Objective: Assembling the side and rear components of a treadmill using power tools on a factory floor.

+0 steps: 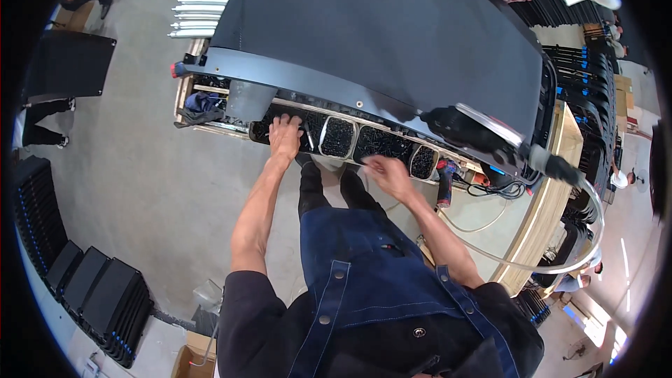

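My left hand [284, 137] rests on the left end of a row of bins, fingers spread over a dark compartment of small black parts. Beside its fingertips lies a small shiny metal piece [309, 136]. My right hand [389, 176] hovers at the near edge of the row, fingers curled together and slightly blurred. Whatever it may hold is too small to make out. Between the hands sits a bin of black screws [337, 137]. A wider bin of loose black screws [381, 144] is just beyond my right hand, and a smaller bin [423, 161] stands to its right.
A large dark panel [378, 21] with a grey front edge covers the bench above the bins. A power tool with a hose [483, 129] lies on its right side. A cordless drill [445, 183] hangs near coiled cable. White tubes [210, 0] stick out at the far left.
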### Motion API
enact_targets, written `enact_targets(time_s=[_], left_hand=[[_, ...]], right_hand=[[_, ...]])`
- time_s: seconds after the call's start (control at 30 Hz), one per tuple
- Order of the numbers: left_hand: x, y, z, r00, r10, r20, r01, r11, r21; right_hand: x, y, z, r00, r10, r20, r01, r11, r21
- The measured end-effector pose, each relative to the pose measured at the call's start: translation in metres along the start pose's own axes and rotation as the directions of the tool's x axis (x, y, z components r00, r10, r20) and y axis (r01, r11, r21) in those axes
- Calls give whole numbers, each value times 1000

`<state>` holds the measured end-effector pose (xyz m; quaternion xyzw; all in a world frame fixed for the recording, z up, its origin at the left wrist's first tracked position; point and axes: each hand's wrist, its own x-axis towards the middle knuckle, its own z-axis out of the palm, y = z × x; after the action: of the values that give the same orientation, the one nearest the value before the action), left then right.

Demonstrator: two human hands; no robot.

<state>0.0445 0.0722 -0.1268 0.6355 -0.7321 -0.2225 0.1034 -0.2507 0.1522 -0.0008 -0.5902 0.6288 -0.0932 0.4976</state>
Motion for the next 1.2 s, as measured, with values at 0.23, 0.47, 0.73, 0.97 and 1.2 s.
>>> enact_targets(time_s=[0.23, 0.47, 0.73, 0.97, 1.2], left_hand=[[21, 11, -29, 975, 189, 116, -190, 982, -1], [-45, 58, -95, 989, -21, 145, 118, 704, -700], [-123, 108, -73, 877, -264, 402, 440, 106, -892], [-120, 187, -117, 971, -157, 181, 216, 249, -944], [-112, 248, -143, 959, -33, -282, -206, 604, -770]], right_hand=[[117, 11, 81, 979, -187, 79, 200, 821, -535], [125, 22, 86, 985, -114, 129, 162, 860, -483], [69, -14, 37, 986, 97, 134, -161, 758, 632], [-31, -89, -48, 984, -157, 83, 51, 694, 718], [-68, -87, -101, 949, -302, 87, 71, 477, 876]])
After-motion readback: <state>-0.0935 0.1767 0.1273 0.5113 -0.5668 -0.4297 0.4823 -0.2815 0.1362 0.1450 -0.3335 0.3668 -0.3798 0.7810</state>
